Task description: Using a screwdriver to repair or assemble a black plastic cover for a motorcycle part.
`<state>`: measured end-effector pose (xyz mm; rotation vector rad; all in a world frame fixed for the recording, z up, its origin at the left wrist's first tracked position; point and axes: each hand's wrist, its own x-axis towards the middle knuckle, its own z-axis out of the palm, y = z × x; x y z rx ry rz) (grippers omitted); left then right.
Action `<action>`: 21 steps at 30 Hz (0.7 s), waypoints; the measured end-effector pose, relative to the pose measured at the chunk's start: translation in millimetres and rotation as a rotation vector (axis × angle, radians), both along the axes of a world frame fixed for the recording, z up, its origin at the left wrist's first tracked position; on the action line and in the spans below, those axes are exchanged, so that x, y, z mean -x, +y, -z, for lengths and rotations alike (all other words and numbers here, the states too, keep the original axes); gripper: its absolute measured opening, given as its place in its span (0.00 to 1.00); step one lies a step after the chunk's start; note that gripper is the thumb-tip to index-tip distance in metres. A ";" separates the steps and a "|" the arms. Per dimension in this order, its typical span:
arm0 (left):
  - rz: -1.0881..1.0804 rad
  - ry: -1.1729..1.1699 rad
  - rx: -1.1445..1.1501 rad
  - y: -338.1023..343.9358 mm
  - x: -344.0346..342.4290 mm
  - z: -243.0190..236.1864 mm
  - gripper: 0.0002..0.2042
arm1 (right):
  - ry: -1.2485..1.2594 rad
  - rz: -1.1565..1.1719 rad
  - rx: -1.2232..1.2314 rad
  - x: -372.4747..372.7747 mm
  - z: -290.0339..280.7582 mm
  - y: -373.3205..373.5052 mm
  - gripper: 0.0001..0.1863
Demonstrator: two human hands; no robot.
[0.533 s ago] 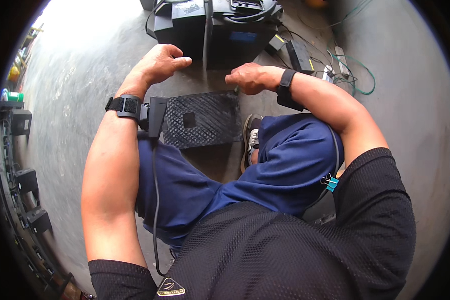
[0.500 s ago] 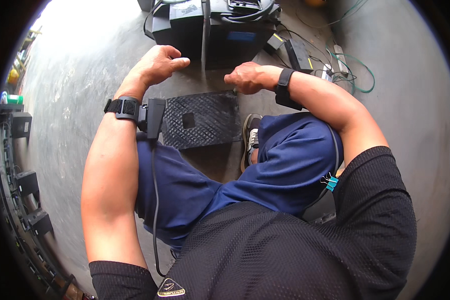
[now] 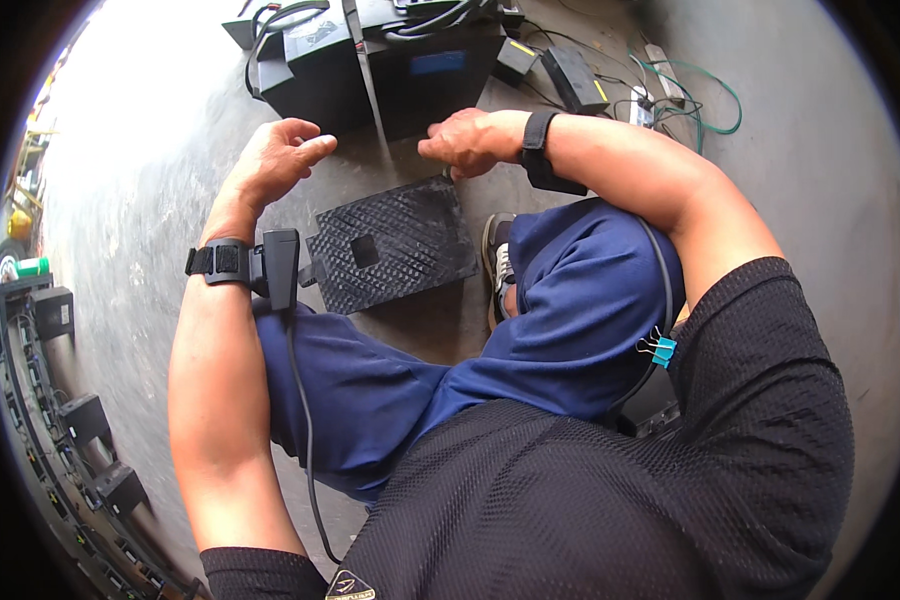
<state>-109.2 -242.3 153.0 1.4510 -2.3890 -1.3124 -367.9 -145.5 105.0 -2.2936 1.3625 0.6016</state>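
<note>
On the floor between my legs lies a black slab (image 3: 410, 245) with a ribbed, textured top and a small dark square in it. My left hand (image 3: 275, 165) is held above the floor beyond the slab's far left corner. Its thumb stands apart from the half-bent fingers, and nothing shows between them. Near the slab's far right corner is my right hand (image 3: 467, 142), its fingers curled together. Whatever it may hold is hidden by the fingers. Past both hands stands a large black box (image 3: 390, 85) with a grey strap (image 3: 372, 90) running down its front.
Small black adapter boxes (image 3: 575, 80), a white power strip (image 3: 665, 75) and a green cable (image 3: 735, 100) lie at the far right. Along the left edge runs a rack with black boxes (image 3: 85, 418). My shoe (image 3: 497, 265) rests beside the slab.
My left hand has moved left and slightly nearer, its thumb still apart. The right hand has shifted left a little. The whole view has turned slightly, so the slab and box appear tilted.
</note>
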 end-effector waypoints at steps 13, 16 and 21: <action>0.002 0.014 -0.014 -5.3 -3.5 8.4 0.27 | -0.085 -0.023 -0.033 -0.9 1.1 -4.0 0.14; -0.017 -0.013 -0.040 0.8 -2.5 6.2 0.24 | -0.014 0.029 -0.050 -6.4 -3.7 -1.8 0.13; -0.004 -0.010 -0.039 -0.4 -0.8 3.5 0.24 | -0.101 -0.030 -0.005 2.1 1.9 -3.0 0.12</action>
